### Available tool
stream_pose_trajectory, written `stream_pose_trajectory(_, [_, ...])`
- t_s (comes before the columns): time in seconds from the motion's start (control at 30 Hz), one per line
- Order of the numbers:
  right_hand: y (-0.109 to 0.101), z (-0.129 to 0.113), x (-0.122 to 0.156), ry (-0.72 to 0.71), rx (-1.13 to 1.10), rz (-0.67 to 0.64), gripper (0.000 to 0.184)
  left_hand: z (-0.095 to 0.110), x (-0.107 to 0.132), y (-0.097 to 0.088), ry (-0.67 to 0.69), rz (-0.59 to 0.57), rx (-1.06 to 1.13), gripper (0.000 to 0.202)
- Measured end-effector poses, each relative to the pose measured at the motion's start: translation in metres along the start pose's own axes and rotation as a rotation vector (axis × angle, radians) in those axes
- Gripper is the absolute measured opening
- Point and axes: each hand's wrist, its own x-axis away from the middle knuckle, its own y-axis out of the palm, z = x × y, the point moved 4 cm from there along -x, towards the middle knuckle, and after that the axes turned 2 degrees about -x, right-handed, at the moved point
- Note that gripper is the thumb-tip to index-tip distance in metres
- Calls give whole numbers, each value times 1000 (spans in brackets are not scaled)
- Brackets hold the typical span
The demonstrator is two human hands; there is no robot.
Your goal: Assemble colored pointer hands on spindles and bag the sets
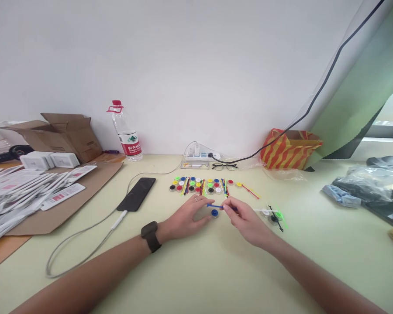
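Forearms [98, 272] inward, right hand [245, 220] in pinch

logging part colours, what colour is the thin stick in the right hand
Blue: the thin stick in the right hand shows best in the head view.

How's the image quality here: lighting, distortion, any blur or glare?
Head view: soft, fairly even light, only faint shadows around the left hand and right hand; head view: wide-angle distortion, the bottle appearing to lean; head view: bright, washed-out patch at the right edge; head view: print on the white cards too soft to read.
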Motion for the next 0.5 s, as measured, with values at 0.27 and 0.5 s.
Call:
stream_pose_trajectory(0.27, [14,36,-17,80,-205,18,27,-10,-3,0,-45,59,28,25])
stream_pose_trajectory(0.5, [12,40,-24,88,-213,10,28,-11,-4,2,-111,61,5,18])
